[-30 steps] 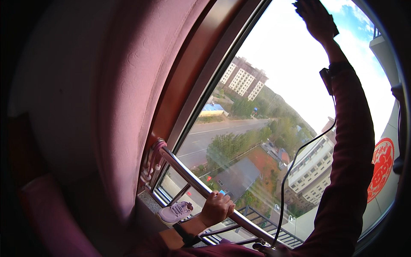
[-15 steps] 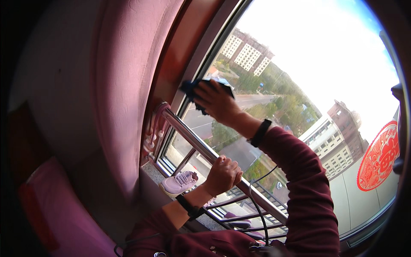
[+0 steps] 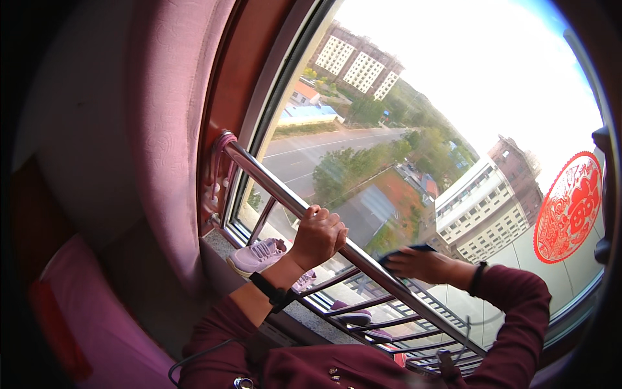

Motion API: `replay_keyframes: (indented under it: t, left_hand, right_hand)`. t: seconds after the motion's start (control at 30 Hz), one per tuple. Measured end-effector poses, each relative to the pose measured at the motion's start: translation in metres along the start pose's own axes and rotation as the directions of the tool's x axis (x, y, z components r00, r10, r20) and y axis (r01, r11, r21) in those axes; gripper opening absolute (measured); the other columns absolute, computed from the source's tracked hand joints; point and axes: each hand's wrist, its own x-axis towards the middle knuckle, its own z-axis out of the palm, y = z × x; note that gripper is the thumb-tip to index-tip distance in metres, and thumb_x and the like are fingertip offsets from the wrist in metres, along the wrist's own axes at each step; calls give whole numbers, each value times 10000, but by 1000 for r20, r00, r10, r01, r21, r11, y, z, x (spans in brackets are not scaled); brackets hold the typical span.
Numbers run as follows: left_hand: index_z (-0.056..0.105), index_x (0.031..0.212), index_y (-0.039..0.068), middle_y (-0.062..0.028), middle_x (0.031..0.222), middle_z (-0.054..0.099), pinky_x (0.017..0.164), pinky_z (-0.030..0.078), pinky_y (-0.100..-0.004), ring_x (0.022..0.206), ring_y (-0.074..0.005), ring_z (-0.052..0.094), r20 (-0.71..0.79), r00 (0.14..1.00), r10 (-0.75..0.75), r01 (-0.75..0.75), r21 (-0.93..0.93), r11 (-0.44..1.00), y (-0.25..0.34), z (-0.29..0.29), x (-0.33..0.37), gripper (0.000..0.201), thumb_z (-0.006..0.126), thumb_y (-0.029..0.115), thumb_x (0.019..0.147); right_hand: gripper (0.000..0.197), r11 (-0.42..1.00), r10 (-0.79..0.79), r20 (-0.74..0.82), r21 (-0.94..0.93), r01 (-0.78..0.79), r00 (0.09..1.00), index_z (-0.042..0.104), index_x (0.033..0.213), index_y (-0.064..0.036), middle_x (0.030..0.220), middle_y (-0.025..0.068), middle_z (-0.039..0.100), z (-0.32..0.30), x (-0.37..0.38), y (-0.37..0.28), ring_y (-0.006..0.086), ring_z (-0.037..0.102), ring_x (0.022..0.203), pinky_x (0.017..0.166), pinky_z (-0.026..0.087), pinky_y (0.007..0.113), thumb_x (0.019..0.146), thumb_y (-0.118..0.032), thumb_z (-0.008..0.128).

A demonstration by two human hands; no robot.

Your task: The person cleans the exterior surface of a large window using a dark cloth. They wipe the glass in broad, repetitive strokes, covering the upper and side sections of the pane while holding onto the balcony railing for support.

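Observation:
My left hand [image 3: 319, 237] is closed round the round metal rail [image 3: 272, 184] that runs across the window. Beyond the rail, my right hand [image 3: 424, 266] presses a dark cloth [image 3: 389, 257] against the window pane [image 3: 369, 217], its fingers laid over the cloth. Much of the cloth is hidden under that hand. A dark band circles each wrist.
Below the rail, dark bars stand before a sill that holds pale pink sneakers [image 3: 256, 257] and dark purple shoes [image 3: 353, 316]. A pink curtain [image 3: 165, 129] hangs at the left. A round red paper decoration [image 3: 568, 207] is on the glass at the right.
My right hand has swept the cloth from the pane's upper left edge down and to the right, close to the rail. My left hand still grips the rail. The view has shifted slightly.

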Motion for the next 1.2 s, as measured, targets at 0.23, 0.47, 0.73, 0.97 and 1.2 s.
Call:
replay_keyframes:
  t: [0.23,0.47,0.73,0.97,1.2]
  left_hand:
    - [613,687,116,-58,763,567,905,428,-453,810,-268,572,-22,1000,-4,4,-13,1000,1,0,2,281,588,209,950]
    - [607,699,109,-61,749,563,892,433,-454,783,-267,570,-8,1000,0,0,-37,999,-1,-1,4,272,571,202,951]
    - [624,710,90,-72,770,599,883,438,-458,805,-279,588,-1,1000,15,-15,-41,999,-1,-3,5,257,565,181,943]
    - [600,731,106,-75,778,585,917,429,-464,801,-297,576,14,1000,26,-26,9,1000,3,-4,4,176,555,149,896]
    - [571,719,92,-102,779,574,949,427,-484,838,-319,576,58,998,18,-23,100,995,5,0,1,239,504,159,938]
  right_hand:
    - [521,997,-79,216,39,72,973,492,1510,-266,1695,-24,288,-5,-46,-9,208,211,1580,1304,109,452,991,-236,457]
    - [399,991,135,-144,41,-130,980,638,1335,-267,1605,-1,451,-27,120,111,255,309,1542,1291,179,493,950,-288,538]
    - [388,614,388,-777,-183,-768,496,653,1314,-364,1506,-77,540,-145,140,338,190,445,1438,1195,331,465,926,-357,656]
    - [461,755,416,-650,-144,-640,636,643,1321,-326,1523,7,536,-106,89,240,280,467,1417,1195,350,531,867,-277,709]
    - [495,910,411,-218,159,-383,885,563,1450,-293,1678,-9,334,6,-65,-15,251,268,1559,1301,149,490,963,-207,567]
